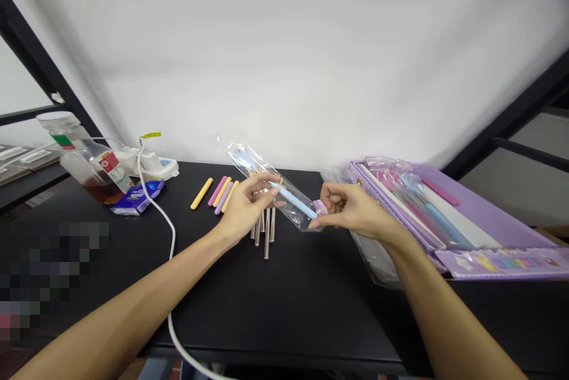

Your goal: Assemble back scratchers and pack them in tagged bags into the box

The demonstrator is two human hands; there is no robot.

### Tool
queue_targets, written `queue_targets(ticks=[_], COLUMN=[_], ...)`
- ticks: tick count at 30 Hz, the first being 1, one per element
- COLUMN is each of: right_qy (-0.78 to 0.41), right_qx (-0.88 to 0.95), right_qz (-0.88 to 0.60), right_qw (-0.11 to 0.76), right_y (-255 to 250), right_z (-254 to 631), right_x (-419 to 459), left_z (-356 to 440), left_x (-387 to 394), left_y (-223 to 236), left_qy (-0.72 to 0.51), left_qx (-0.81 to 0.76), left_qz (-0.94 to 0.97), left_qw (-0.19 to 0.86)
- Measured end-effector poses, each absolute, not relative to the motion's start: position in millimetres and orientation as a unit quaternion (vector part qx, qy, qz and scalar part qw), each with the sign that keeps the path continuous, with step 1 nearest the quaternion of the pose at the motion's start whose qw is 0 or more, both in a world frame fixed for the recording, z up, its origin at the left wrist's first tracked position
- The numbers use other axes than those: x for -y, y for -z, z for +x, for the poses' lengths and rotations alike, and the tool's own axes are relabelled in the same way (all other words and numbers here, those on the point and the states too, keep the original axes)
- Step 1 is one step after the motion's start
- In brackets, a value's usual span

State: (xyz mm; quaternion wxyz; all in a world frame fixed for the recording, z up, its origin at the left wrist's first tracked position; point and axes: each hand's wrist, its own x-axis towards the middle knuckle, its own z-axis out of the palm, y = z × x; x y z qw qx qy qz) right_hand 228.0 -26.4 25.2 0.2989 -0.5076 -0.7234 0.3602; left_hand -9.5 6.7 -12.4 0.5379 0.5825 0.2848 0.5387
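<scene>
Between my hands, slanting down to the right, is a clear plastic sleeve (291, 217) holding what looks like a light-blue back scratcher (297, 202). Its handle points right and its blue head lies at the upper left. My left hand (249, 202) pinches the sleeve around the middle. At the handle end, my right hand (347, 207) grips the sleeve near a small pink-purple label (319, 207), its fingers curled. Below my left hand, several thin metal rods (267, 238) lie on the black table (275, 309); their far ends are hidden.
Several yellow, pink and purple handles (202, 193) lie left of my left hand. An open purple box (498, 202) with bagged tools stands at right, clear plastic beside it. At left are a bottle (95, 160), a blue packet (137, 196), a power strip (166, 168) and a white cable (171, 238).
</scene>
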Motion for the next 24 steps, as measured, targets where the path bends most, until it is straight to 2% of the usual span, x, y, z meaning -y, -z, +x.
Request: queue_targets(ticks=[4,9,12,17,20,24], right_qy=[-0.213,-0.142,-0.177,-0.351,-0.339,-0.271], right_qx=[0.793,0.821,0.810,0.774,0.805,0.845], right_qz=[-0.496,-0.472,-0.464,-0.383,-0.329,-0.342], right_qw=[0.281,0.288,0.313,0.363,0.358,0.310], right_y=[-18.4,-11.1,-10.7,-20.5,-26.2,-28.8], right_z=[216.4,208.0,205.2,213.6,221.4,219.0], right_x=[24.0,24.1,25.4,28.4,30.1,33.6], left_z=[-7.1,-9.7,-9.3,-10.4,-13.7,-15.9], left_x=[0.3,1.3,1.4,0.5,-1.9,-4.1], left_y=[10.6,11.9,11.4,4.7,2.4,2.9], left_qy=[-0.483,-0.459,-0.464,-0.501,-0.517,-0.518], left_qx=[-0.275,-0.295,-0.284,-0.269,-0.271,-0.262], left_qz=[0.644,0.681,0.669,0.622,0.591,0.556], left_qw=[0.526,0.489,0.507,0.538,0.557,0.595])
